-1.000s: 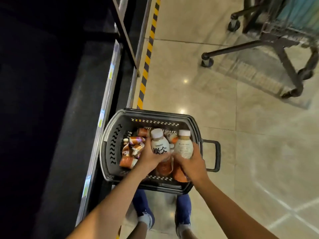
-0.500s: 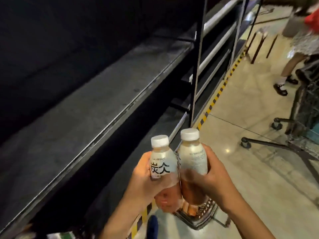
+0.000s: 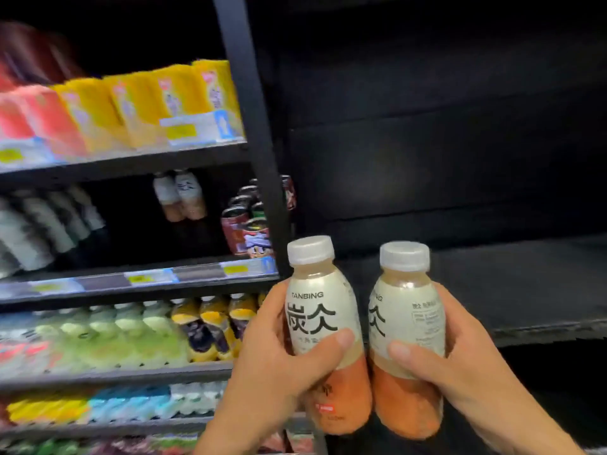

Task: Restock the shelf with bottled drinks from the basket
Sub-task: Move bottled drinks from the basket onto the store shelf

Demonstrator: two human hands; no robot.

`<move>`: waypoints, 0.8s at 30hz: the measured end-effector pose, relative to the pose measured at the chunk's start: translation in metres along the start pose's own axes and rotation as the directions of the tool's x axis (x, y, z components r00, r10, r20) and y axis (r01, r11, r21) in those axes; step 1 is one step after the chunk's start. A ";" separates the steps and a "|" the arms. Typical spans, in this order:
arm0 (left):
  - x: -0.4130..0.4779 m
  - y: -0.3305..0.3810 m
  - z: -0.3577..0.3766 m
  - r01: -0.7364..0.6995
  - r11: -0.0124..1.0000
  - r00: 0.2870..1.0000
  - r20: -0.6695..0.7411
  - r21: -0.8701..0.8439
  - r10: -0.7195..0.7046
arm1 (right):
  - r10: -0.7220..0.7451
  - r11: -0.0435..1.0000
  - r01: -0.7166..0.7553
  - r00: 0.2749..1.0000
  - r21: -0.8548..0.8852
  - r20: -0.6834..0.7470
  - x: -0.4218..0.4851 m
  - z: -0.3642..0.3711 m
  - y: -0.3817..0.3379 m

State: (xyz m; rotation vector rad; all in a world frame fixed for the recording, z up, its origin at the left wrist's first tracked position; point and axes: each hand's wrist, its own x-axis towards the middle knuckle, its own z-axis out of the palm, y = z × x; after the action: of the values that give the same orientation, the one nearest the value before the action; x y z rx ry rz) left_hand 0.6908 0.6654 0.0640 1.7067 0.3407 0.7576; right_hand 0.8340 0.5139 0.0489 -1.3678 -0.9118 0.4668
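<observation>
Fingers of the left hand [image 3: 272, 366] wrap closed around one cream-and-orange plastic bottle with a white cap [image 3: 323, 326], thumb across its label. Right hand [image 3: 460, 362] grips a second bottle of the same kind [image 3: 407, 336] likewise. Both bottles stand upright, touching, before the dark empty shelf [image 3: 512, 290]. Two similar bottles [image 3: 180, 198] stand on the stocked shelf at left.
</observation>
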 end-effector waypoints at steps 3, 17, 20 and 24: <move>-0.013 0.012 -0.079 -0.013 1.000 0.992 -0.122 0.026 0.017 | -0.047 0.999 0.046 0.996 0.016 0.070 0.026 0.076 -0.015; 0.011 0.002 -0.362 -0.054 0.993 0.957 -0.279 0.108 0.082 | -0.130 0.991 0.130 0.991 0.016 0.043 0.118 0.351 -0.029; 0.036 -0.009 -0.399 -0.012 0.998 0.948 -0.316 0.061 0.031 | -0.101 0.994 0.101 0.995 0.037 -0.023 0.144 0.373 -0.025; 0.068 -0.030 -0.430 0.049 0.995 0.951 -0.308 0.091 -0.019 | -0.046 0.998 0.049 0.996 0.038 -0.074 0.182 0.387 -0.014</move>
State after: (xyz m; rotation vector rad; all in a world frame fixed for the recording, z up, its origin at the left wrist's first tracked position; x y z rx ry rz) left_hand 0.4696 1.0391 0.1044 1.6692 0.6295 0.9969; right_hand 0.6377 0.8919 0.0932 -1.3163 -0.8688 0.3941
